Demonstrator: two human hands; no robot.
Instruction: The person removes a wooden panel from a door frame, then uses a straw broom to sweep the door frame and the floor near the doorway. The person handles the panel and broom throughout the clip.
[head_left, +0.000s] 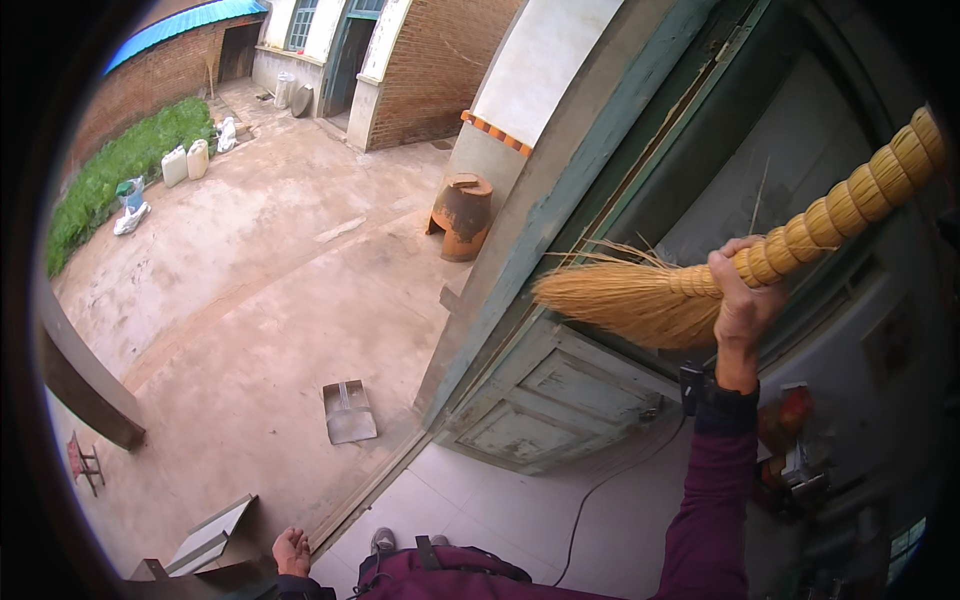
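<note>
My right hand (744, 300) is raised and closed around the lower handle of a straw broom (832, 217). The broom's bristles point left, in front of the green wooden door frame and the open door (532, 409) with its peeling panels. At the bottom left, my left hand (292, 551) hangs low near the door sill, fingers curled; nothing shows in it. Outside on the concrete ground lies a metal dustpan (349, 412), beyond the sill and apart from both hands.
A sill (382, 484) divides the tiled floor (465, 517) from the yard. A black cable (581, 510) crosses the tiles. Outside stand a clay stove (463, 217), plastic jugs (175, 166), a small stool (86, 465) and a curved pillar (94, 382).
</note>
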